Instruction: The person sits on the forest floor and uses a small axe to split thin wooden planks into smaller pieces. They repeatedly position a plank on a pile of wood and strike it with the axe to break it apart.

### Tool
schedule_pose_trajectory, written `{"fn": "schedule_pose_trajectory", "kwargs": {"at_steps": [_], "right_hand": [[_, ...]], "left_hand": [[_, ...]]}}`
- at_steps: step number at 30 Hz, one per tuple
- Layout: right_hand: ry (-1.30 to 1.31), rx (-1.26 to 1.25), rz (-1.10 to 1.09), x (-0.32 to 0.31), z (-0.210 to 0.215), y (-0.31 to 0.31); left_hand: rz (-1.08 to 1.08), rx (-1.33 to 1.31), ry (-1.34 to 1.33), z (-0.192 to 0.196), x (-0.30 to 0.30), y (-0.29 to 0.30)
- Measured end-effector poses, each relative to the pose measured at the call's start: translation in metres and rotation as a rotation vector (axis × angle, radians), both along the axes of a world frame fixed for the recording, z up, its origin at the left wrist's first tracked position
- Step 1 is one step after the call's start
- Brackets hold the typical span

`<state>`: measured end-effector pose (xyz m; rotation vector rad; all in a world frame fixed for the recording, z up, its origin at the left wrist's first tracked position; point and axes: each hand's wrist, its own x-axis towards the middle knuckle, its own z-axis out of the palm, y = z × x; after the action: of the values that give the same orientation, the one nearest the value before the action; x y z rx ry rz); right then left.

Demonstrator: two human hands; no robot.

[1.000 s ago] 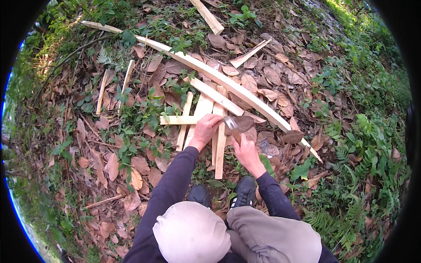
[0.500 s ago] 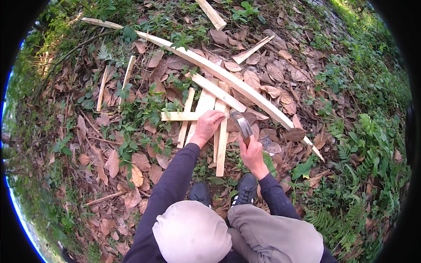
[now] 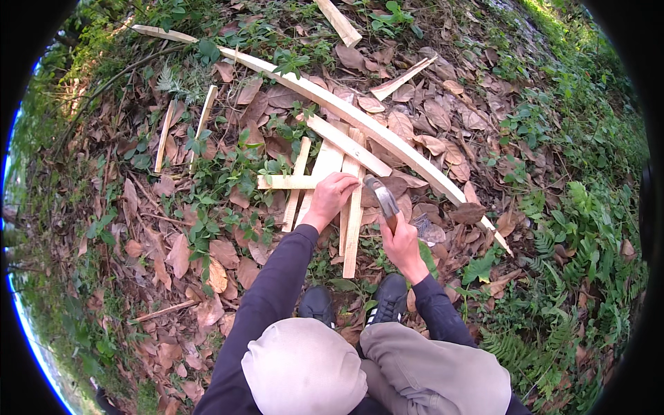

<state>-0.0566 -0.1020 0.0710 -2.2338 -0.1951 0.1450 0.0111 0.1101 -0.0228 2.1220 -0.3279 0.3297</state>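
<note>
My right hand [image 3: 402, 243] is wrapped round the handle of a hammer [image 3: 382, 196], whose metal head sits just right of my left fingertips. My left hand [image 3: 330, 198] is closed in a pinch over the crossed wooden slats; whatever is between its fingertips is too small to make out. Under and beside it lie a short horizontal slat [image 3: 282, 182], a long upright slat [image 3: 353, 238] and a wider pale board [image 3: 325, 162]. Another slat [image 3: 349, 144] crosses them diagonally, with a small spot near its middle. A narrow strip [image 3: 297, 183] lies at the left.
Beyond the slats a long curved wooden pole [image 3: 332, 104] runs across the leaf-covered ground. Loose wood pieces lie farther off: a thick stick [image 3: 338, 22], a split piece [image 3: 403, 77] and two thin strips [image 3: 203, 122] at the left. My shoes [image 3: 390, 297] stand close below; ferns [image 3: 577, 228] grow at the right.
Both hands and the hammer hold nearly the same place over the slats. The whole view has shifted very slightly.
</note>
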Motion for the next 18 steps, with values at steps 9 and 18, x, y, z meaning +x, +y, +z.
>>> {"fn": "schedule_pose_trajectory", "kwargs": {"at_steps": [9,18], "right_hand": [[-0.061,-0.008,-0.039,0.001,-0.007,0.003],[-0.032,-0.048,0.007,-0.001,-0.006,-0.002]], "left_hand": [[0.006,0.005,0.001,0.003,0.001,-0.001],[-0.007,0.022,-0.003,0.003,0.003,-0.002]]}}
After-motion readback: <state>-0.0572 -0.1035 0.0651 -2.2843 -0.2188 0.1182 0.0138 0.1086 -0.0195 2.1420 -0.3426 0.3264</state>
